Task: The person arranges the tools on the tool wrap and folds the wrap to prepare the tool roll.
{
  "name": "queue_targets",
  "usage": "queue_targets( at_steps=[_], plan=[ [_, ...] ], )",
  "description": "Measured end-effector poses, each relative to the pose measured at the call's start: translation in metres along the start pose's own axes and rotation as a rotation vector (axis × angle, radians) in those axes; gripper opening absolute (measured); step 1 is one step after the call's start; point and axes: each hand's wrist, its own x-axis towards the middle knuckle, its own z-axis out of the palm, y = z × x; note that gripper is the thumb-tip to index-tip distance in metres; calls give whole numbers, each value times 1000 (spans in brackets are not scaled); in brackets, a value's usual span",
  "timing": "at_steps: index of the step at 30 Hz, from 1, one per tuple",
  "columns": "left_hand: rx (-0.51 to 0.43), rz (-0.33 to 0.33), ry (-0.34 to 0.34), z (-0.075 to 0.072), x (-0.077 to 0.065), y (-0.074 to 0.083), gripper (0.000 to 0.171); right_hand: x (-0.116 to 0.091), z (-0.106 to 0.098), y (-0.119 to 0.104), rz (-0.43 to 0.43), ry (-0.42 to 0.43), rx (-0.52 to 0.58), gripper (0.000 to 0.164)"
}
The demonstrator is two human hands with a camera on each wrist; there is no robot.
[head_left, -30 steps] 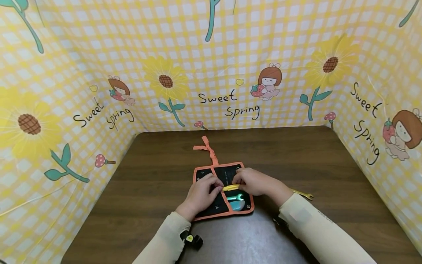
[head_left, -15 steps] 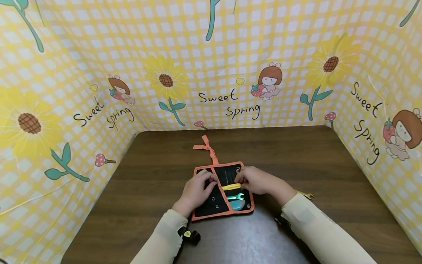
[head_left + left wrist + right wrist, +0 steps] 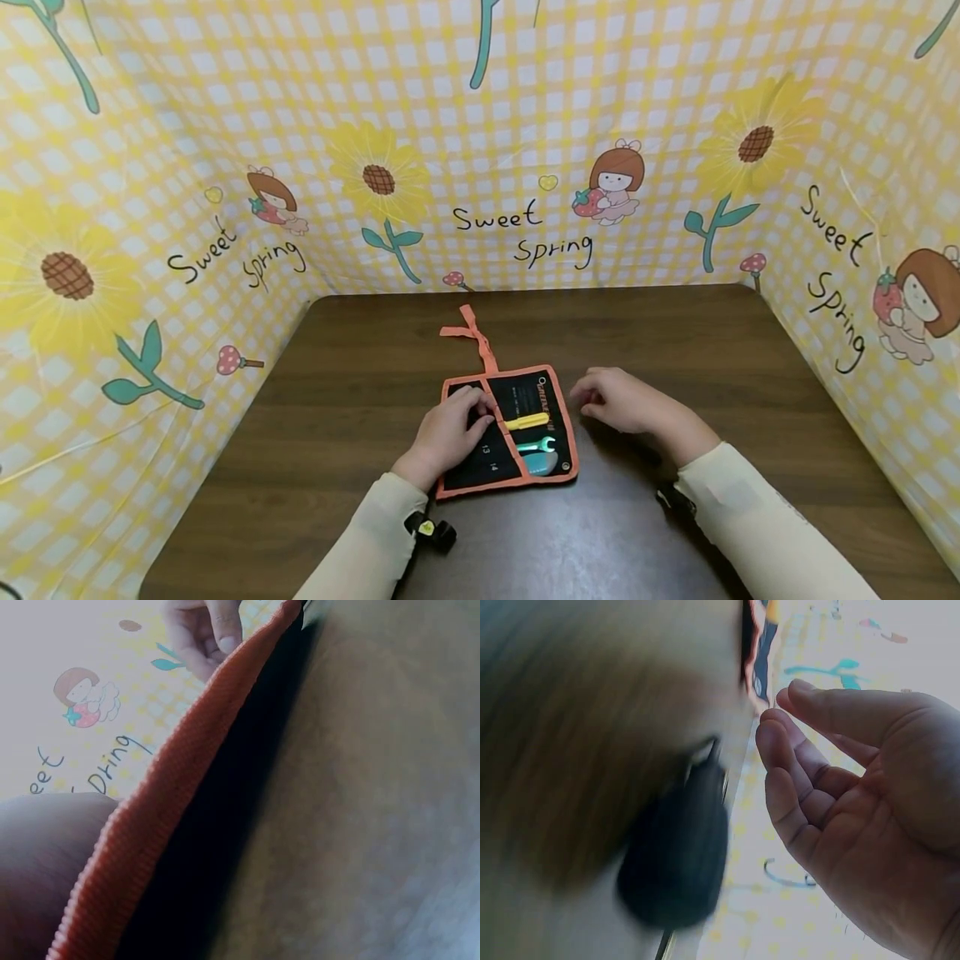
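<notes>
A black tool roll [image 3: 480, 479] with orange trim lies spread out mid-table in the head view. From its pocket stick a yellow tool [image 3: 528, 422], a green open-end wrench [image 3: 537, 445] and a rounded teal piece [image 3: 540, 464]. My left hand [image 3: 448, 432] rests on the pocket side, its fingers loosely bent and fingertips right at the slanted orange seam. Off the roll's right edge, my right hand [image 3: 633, 403] is above the table with fingers relaxed and half bent. In the right wrist view, that hand [image 3: 855, 787] has nothing between thumb and fingers.
An orange tie strap [image 3: 480, 337] extends from the roll's far edge. Patterned yellow-checked cloth [image 3: 405, 75] walls the table [image 3: 360, 358] at the back and sides. A blurred dark rounded object [image 3: 679, 847] appears close to the right wrist camera.
My right hand has left the yellow tool in the roll and moved right. My left hand has drawn slightly back from it. The yellow wrench on the table is now hidden by my right arm.
</notes>
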Motion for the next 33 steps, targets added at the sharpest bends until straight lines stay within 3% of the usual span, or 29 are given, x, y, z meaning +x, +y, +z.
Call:
queue_targets(
  at_steps=[17,23,33],
  plan=[
    [49,31,-53,0,-1,1,24,-54,-27,42,92,112,42,20],
    [83,50,-87,-1,0,3,28,-71,-33,51,118,113,58,16],
    [104,16,-102,2,0,3,21,-89,-37,64,142,104,123,19]
  ],
)
